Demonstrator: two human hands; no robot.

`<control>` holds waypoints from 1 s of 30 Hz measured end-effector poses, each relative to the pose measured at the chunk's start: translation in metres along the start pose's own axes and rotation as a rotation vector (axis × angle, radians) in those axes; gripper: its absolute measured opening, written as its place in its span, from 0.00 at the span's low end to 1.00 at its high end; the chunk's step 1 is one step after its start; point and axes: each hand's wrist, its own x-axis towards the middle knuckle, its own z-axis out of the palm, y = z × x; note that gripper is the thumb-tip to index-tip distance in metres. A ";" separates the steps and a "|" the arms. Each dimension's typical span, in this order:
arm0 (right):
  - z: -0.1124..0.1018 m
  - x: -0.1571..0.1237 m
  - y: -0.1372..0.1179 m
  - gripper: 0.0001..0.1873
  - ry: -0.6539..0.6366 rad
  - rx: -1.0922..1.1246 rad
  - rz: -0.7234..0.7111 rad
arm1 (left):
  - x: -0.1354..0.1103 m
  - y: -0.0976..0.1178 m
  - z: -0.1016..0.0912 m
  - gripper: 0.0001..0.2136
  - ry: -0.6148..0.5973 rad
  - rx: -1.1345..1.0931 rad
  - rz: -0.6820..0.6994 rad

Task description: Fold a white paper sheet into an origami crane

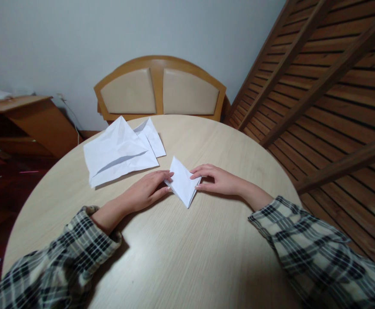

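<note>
You are pressing a folded white paper (182, 182) against the round table (187, 253), just past the middle of the top and directly in front of you. The paper is forming a flat, kite-like shape with crisp edges, one point aiming toward you and another away.

Your left hand (149, 191) is lying flat and palm down, fingers straight and held together, their tips bearing on the paper's left edge. Your right hand (218, 180) is arching over the right corner, fingers curved and close together, fingertips (194, 176) touching the sheet. The thumb is sitting at the corner's edge, and you cannot tell whether it is pinching the paper or only resting there. Plaid flannel sleeves (319, 253) are covering both forearms.

Two creased paper sheets (116, 152) are lying well apart from the fold, on the far left of the table, with a smaller folded piece (152, 135) overlapping them.

The tabletop is showing a pale, fine-grained wood laminate with a matte finish. Behind it, a curved wooden chair (160, 88) with two beige padded panels is standing against a plain grey wall (78, 34). Dark wooden slats (335, 86) crossed by diagonal beams are filling the right side, and an orange-brown wooden cabinet (29, 120) is standing at the left.
</note>
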 end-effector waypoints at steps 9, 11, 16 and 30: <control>0.000 0.000 -0.002 0.16 -0.013 -0.020 -0.003 | 0.000 0.002 -0.003 0.16 0.000 -0.007 -0.007; 0.000 0.000 -0.002 0.16 -0.013 -0.023 -0.003 | 0.000 0.002 -0.003 0.15 0.008 -0.014 -0.003; 0.000 0.000 -0.001 0.16 -0.004 -0.031 -0.002 | -0.001 0.001 -0.002 0.16 0.010 -0.017 0.003; 0.002 -0.002 0.000 0.18 0.003 -0.048 -0.015 | -0.001 0.003 -0.005 0.16 -0.007 -0.037 0.038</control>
